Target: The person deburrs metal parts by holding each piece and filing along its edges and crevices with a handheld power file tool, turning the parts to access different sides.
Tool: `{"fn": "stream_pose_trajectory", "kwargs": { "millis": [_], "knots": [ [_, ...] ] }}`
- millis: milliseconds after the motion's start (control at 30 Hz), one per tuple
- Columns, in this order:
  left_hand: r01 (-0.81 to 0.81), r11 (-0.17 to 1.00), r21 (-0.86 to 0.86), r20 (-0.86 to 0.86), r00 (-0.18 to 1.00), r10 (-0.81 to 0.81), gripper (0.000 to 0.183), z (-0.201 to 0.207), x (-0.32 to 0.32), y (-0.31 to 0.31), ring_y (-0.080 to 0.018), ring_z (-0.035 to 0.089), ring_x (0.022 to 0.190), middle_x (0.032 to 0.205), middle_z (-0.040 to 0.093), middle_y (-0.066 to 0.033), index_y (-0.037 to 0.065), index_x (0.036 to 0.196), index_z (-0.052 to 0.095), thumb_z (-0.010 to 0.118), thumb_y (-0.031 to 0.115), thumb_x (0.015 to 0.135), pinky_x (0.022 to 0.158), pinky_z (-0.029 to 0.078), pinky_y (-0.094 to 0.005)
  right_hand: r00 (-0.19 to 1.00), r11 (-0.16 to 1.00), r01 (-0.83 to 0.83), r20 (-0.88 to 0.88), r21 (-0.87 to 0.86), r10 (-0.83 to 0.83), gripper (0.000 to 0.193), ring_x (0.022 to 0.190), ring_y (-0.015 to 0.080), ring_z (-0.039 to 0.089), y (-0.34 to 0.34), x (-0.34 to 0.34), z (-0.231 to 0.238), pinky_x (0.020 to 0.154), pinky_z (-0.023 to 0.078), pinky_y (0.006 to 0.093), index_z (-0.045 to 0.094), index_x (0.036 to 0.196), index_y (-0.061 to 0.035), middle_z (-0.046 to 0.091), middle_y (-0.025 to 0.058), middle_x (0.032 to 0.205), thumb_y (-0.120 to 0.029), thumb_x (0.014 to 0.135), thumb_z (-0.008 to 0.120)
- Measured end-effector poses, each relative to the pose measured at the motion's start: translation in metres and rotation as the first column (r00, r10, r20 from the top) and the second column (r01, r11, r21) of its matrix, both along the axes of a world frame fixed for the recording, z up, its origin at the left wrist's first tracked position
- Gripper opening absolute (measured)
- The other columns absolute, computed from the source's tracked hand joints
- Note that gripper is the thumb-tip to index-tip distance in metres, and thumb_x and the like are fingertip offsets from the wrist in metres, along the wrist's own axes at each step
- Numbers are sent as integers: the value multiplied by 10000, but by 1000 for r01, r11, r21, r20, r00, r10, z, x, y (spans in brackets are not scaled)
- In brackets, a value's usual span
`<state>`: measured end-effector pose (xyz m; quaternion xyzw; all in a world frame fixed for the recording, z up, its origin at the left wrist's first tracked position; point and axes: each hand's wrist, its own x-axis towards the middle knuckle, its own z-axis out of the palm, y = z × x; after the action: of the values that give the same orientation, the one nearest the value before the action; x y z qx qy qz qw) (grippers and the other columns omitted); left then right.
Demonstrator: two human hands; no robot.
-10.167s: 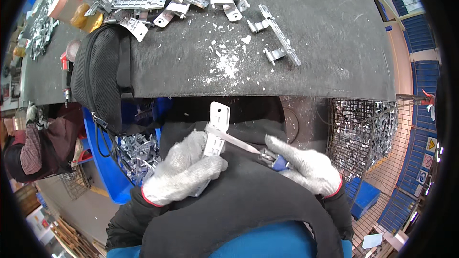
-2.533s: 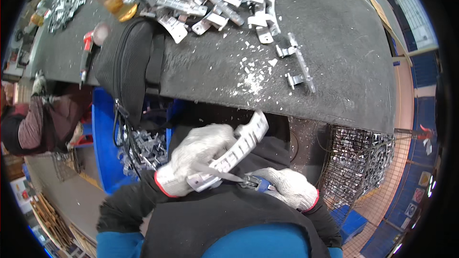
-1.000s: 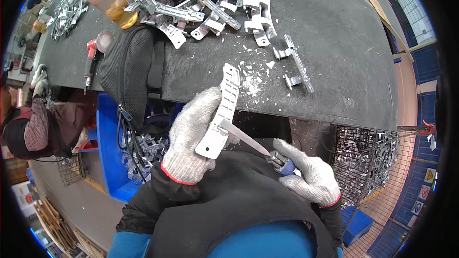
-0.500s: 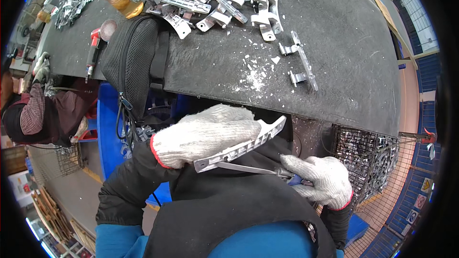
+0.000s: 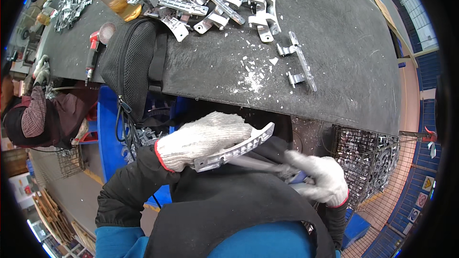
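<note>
My left hand (image 5: 203,137), in a white knitted glove with a red cuff, is closed round a long, ribbed silver metal bracket (image 5: 244,149). The bracket slants up to the right over my dark apron, in front of the table edge. My right hand (image 5: 321,179), gloved alike, grips the blue handle (image 5: 298,177) of a flat-bladed hand tool. Its grey blade (image 5: 253,163) points left, along the bracket's lower edge. Motion blurs the blade and the right fingers; I cannot tell whether blade and bracket touch.
Brackets (image 5: 220,5) are heaped on the dark table (image 5: 354,62), with white shavings (image 5: 253,80) and one separate bracket (image 5: 301,62) nearer me. A black mesh bag (image 5: 129,57) hangs over the edge above a blue bin (image 5: 107,134). A wire basket (image 5: 368,162) holds parts. Another person (image 5: 40,119) works at left.
My left hand and the bracket have moved slightly down and left. The tool's blade has shifted and blurs now, and the right hand has moved a little left.
</note>
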<state>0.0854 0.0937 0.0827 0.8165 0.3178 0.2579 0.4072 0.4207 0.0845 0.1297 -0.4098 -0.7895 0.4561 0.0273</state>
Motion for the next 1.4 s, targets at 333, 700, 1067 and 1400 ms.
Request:
{"fn": "stream_pose_trajectory", "kwargs": {
  "millis": [333,700,1067,1400],
  "knots": [
    [-253,848,466,-192,906,376,361,42,-15,-27,-347,665,973,1138,639,-195,17,1215,627,670,105,868,801,534,-407,342,509,712,-394,-484,-853,872,632,133,637,39,6,-27,506,561,258,242,1637,-114,640,105,978,-111,896,702],
    [-953,-72,-293,-169,-22,985,289,63,-160,-187,-81,496,743,877,533,6,36,1133,611,685,187,898,664,427,-254,49,391,630,-468,-671,-882,861,722,175,666,79,35,-59,535,606,301,209,1645,-134,630,132,1034,-30,917,656],
    [-747,546,379,-93,556,826,194,55,-6,2,-275,727,941,1027,753,-141,36,1056,752,747,85,869,875,567,-386,72,392,696,-485,-602,-872,891,728,172,662,76,23,-66,572,601,318,191,1662,-163,614,90,988,-9,913,649],
    [-280,898,338,-466,780,418,315,-5,121,116,-373,701,902,959,681,-199,66,1076,679,704,292,858,781,569,-491,155,404,779,-478,-479,-865,867,716,139,671,67,10,-59,670,574,293,217,1658,-125,653,84,922,-31,908,643]
  ]
}}
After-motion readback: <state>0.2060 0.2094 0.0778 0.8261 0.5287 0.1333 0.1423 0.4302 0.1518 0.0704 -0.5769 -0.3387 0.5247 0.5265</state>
